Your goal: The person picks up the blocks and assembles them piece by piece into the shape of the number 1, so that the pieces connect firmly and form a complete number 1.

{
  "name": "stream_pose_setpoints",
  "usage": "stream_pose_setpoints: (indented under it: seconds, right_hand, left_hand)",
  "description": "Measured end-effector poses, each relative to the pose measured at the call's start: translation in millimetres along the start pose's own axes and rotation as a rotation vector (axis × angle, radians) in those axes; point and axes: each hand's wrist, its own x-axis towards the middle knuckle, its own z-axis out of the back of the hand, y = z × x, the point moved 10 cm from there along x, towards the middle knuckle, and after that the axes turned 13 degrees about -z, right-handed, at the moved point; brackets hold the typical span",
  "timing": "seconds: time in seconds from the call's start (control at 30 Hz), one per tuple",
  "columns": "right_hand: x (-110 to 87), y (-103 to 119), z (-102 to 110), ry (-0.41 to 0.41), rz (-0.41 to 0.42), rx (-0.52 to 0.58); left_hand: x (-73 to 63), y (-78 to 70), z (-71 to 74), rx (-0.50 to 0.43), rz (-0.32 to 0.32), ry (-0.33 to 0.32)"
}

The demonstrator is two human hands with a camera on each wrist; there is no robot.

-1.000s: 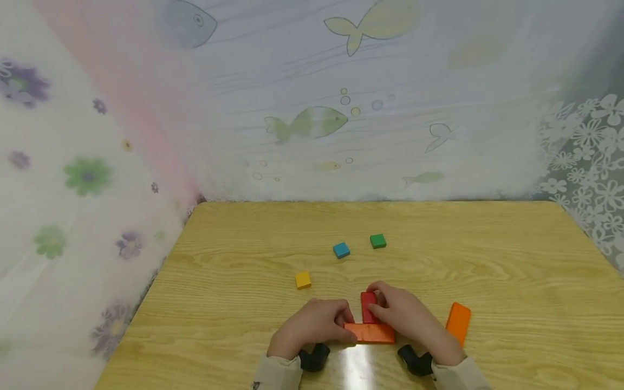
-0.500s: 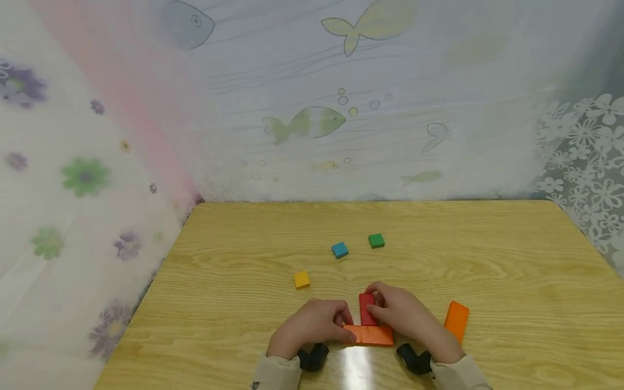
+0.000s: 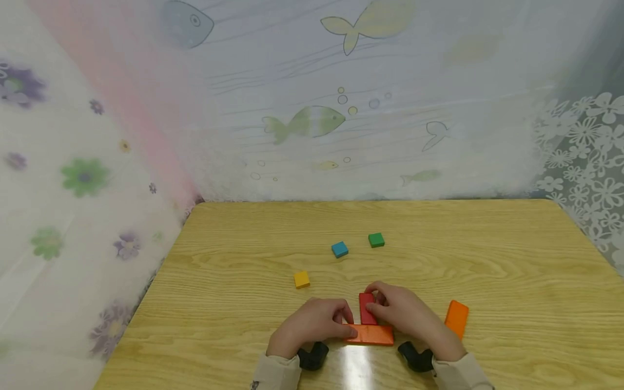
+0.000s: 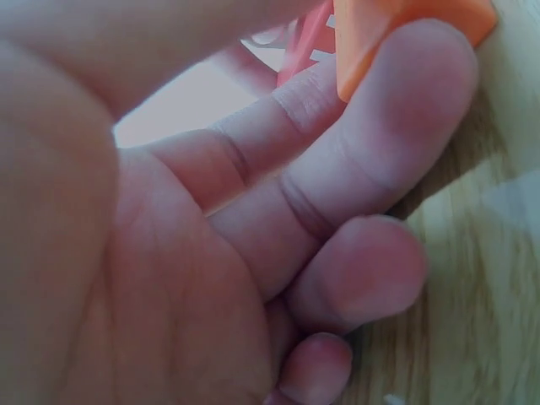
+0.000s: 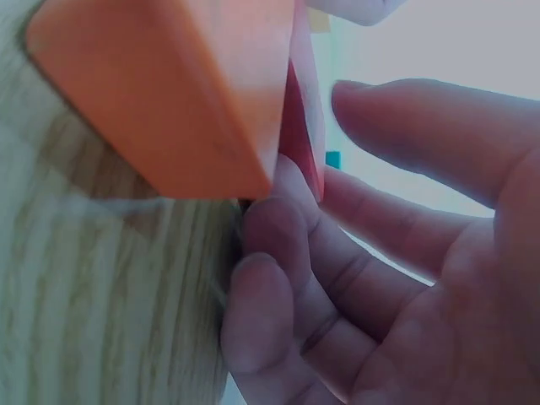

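An orange rectangular block (image 3: 374,336) lies crosswise in front of the person in the head view. The left hand (image 3: 316,322) pinches its left end, thumb over the near side and fingers behind. Against the orange block's far side, a shorter red block (image 3: 366,310) points away from the body. At the red block's right side the right hand (image 3: 403,311) holds it between thumb and fingers. From the right wrist, the orange block (image 5: 152,93) looms close, with the red block (image 5: 301,126) partly hidden behind it. Fingertips cover part of the orange block (image 4: 363,34) in the left wrist view.
Small square blocks lie farther back on the wooden table (image 3: 234,238): yellow (image 3: 301,279), blue (image 3: 339,249) and green (image 3: 376,240). Another orange block (image 3: 457,319) sits right of the right hand, partly behind the forearm. Printed curtains stand at the back and left.
The left thumb has shifted slightly up onto the orange block's top. Both hands keep their holds, and the blocks stay nearly in place; the head view has shifted a little.
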Motion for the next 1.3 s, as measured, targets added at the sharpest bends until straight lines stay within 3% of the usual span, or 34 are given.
stream_pose_setpoints:
  seconds: [0.3,0.7,1.3]
  right_hand:
    - [-3.3,-0.6,5.4,0.019,0.045,0.004]
    - [-4.6,-14.8,23.9,-0.052,-0.024,-0.020]
    - [-10.6,-37.2,55.1,-0.068,-0.087,0.033]
  left_hand:
    - [0.2,0.5,-0.2,-0.012,-0.001,0.005]
    - [0.4,2.5,-1.5,-0.038,-0.001,-0.003]
    - [0.4,0.7,-0.2,-0.041,-0.012,-0.006]
